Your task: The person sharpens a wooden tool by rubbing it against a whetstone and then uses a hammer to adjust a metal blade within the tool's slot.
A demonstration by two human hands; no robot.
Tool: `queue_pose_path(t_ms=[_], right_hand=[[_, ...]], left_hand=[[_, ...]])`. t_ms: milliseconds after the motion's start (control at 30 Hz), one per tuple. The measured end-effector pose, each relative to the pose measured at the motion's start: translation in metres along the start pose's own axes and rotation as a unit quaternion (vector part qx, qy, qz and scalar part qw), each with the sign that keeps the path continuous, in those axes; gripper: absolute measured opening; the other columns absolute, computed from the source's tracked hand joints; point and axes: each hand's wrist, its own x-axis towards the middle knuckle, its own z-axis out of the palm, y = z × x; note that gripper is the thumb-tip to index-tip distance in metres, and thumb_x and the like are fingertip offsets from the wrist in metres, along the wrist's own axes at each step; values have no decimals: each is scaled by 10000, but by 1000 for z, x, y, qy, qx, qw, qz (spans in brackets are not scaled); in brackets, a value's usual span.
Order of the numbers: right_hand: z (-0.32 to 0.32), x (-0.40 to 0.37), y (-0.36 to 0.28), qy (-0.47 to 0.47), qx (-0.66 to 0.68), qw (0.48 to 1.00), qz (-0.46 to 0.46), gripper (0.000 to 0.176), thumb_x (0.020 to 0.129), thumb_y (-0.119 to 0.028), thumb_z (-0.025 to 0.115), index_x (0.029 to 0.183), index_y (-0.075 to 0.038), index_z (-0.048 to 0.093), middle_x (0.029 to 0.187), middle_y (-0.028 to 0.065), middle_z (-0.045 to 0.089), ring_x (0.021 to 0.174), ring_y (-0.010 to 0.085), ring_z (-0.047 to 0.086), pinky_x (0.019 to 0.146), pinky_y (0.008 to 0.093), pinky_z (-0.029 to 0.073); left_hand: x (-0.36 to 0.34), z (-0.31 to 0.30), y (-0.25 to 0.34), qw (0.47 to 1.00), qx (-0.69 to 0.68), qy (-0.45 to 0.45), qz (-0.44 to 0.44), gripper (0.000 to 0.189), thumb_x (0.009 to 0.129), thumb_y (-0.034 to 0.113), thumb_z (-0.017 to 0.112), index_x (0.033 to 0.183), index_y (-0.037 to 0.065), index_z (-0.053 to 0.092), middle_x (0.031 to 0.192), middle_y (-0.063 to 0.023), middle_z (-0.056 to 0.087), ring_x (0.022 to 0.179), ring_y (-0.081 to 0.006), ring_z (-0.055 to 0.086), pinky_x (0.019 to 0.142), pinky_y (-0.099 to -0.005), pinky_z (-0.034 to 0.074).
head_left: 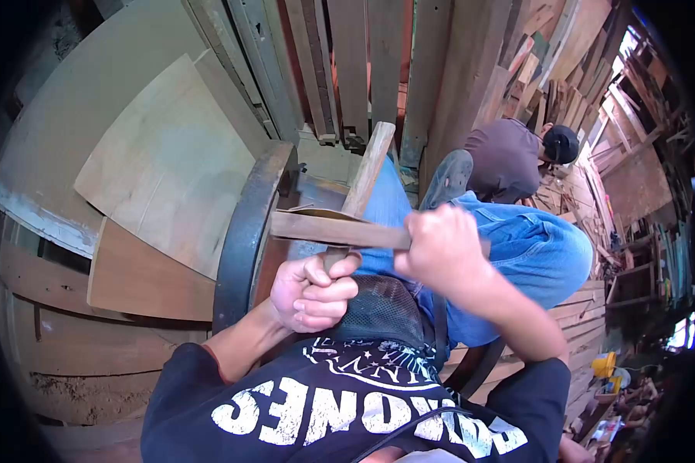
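One wooden stick [369, 168] stands at a slant in front of the person's torso, its lower end in the left hand [316, 295], whose fingers and thumb are closed around it. One flat wooden bar [332, 230] crosses over the stick; the right hand [442, 248] is clamped around the bar's right part. A single thin brown strip [322, 211] bows along the bar's far edge; whether it is sandpaper is unclear.

Just left of the bar curves one dark band [241, 239]. Beyond it, at the left, overlap three panels: a large greyish one [77, 116], a pale plywood sheet [170, 170] and a browner sheet [150, 276]. Many boards [386, 62] line the far side, too many to count surely. One other person [510, 158] in a black cap bends at the far right. At the near right sits a yellow container [603, 364], its contents too small to tell.
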Motion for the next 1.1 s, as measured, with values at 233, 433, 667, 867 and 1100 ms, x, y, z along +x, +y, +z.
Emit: queue_pose_path(t_ms=[233, 433, 667, 867, 1100], right_hand=[[3, 8, 1, -45, -35, 998, 8, 211, 679, -207, 686, 737, -4, 685, 755, 219, 671, 705, 368, 698, 660, 446, 573], [1, 33, 29, 60, -11, 991, 117, 194, 682, -192, 677, 730, -5, 693, 717, 217, 669, 717, 369, 701, 704, 466, 576], [-3, 38, 44, 89, -56, 984, 142, 154, 711, -142, 632, 719, 4, 680, 700, 214, 656, 682, 348, 693, 629, 435, 579], [32, 12, 9, 14, -23, 999, 32, 220, 679, -209, 684, 757, -4, 700, 740, 231, 662, 727, 364, 696, 694, 469, 568], [30, 6, -7, -58, 7, 998, -2, 236, 697, -213, 673, 767, 11, 705, 793, 238, 676, 735, 377, 700, 772, 458, 571]], left_hand=[[11, 2, -17, 803, 491, 288, 176, 99, 899, 27, 537, 981, 52, 487, 596, 3, 418, 427, -79, 404, 350, -249, 327], [16, -3, -19, 408, 769, 390, 299, 233, 942, 186, 619, 1060, -13, 588, 667, -88, 599, 594, -129, 571, 561, -324, 449], [15, -1, -15, 368, 788, 387, 307, 249, 979, 193, 582, 1058, -42, 598, 653, -105, 617, 589, -146, 628, 557, -309, 467], [15, -4, -12, 497, 716, 391, 296, 198, 996, 158, 549, 1036, -36, 545, 803, -89, 660, 517, -105, 597, 446, -248, 468], [14, -11, -9, 528, 706, 358, 308, 187, 981, 116, 574, 1087, -29, 520, 866, -91, 660, 475, -59, 521, 393, -211, 406]])
